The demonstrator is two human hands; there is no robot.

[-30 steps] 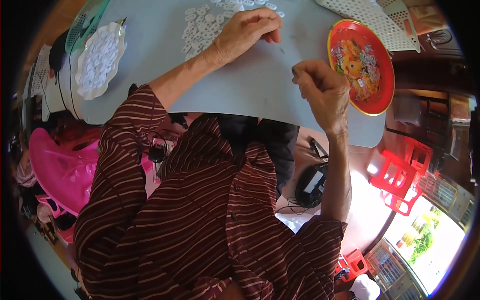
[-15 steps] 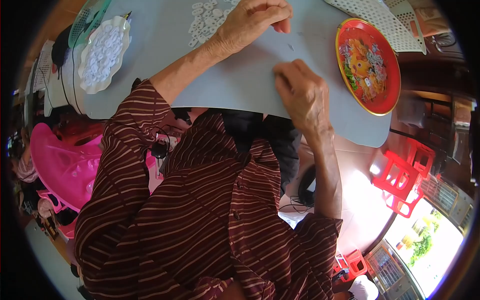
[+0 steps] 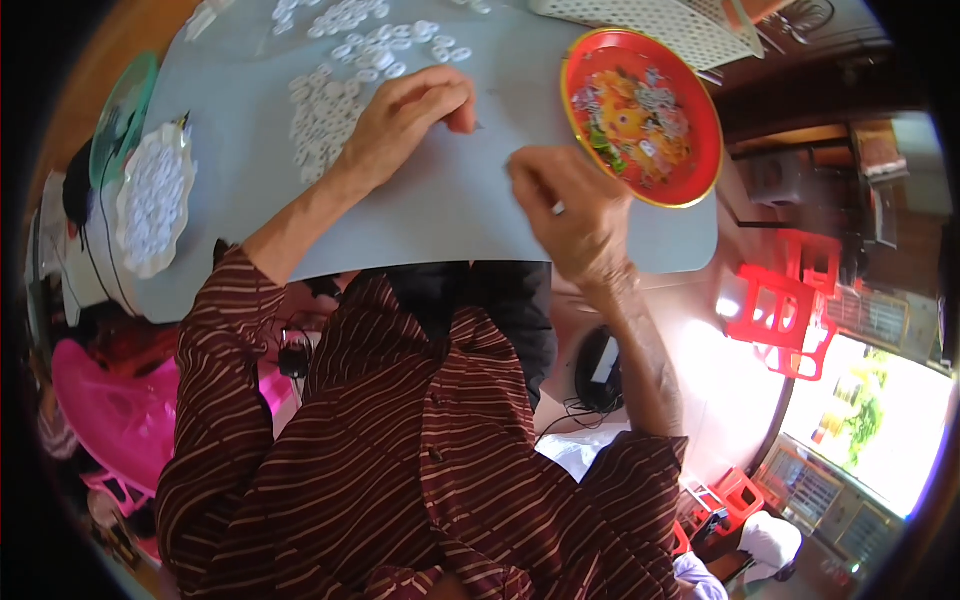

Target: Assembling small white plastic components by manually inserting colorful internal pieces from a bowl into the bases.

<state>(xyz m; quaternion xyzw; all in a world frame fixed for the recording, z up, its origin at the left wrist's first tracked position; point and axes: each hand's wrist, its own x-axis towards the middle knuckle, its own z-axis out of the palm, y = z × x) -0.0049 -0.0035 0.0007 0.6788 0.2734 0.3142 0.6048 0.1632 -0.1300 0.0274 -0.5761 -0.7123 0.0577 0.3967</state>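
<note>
My left hand [image 3: 412, 122] is above the grey table, its fingers curled together in a pinch; what they hold, if anything, is hidden. A tiny dark sliver [image 3: 478, 126] shows beside those fingertips. To the right, my right hand [image 3: 578, 212] hangs near the table's front edge with curled fingers, and a small white piece [image 3: 558, 208] shows among them. Left of my left hand lies a patch of small white oval pieces [image 3: 325, 115]. Farther back are more glossy white pieces [image 3: 380, 52]. Beyond my right hand stands a round red tray [image 3: 702, 130] with a gold rim and small scraps on its patterned bottom.
A white scalloped dish [image 3: 150, 265] full of small white pieces stands at the left, by a green mesh basket [image 3: 128, 105] and dark cords. A white perforated basket [image 3: 680, 32] is at the back right. Pink chair [image 3: 105, 410] and red stools [image 3: 770, 305] stand beyond the table.
The view has shifted, so the table and tray appear farther left and lower. The hands stay apart with curled fingers; a white piece now shows in my right hand.
</note>
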